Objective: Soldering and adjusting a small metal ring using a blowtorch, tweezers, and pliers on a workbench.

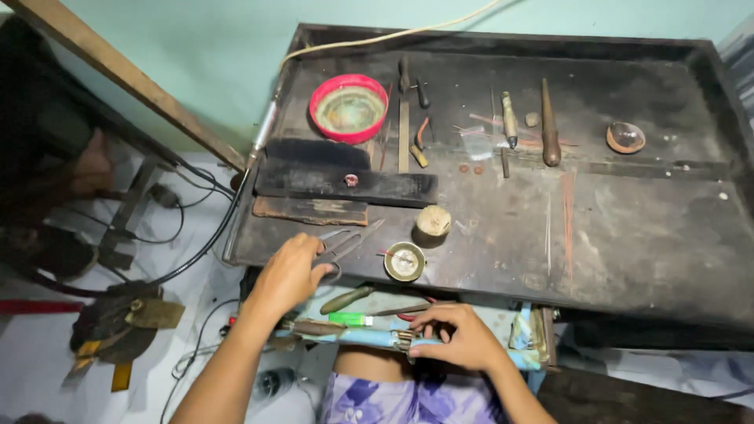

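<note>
Left hand [289, 275] closed around the scissors [344, 245] at the workbench [628, 235] front edge. Right hand [463, 339] fingers pinched on a small metal piece [405, 339] in the open drawer [528, 330]. Nothing cut yet, apparently; the piece is too small to identify, the drawer partly hidden.

L hand [289, 275] reaching fwd, R hand [463, 336] fingers curled
</note>
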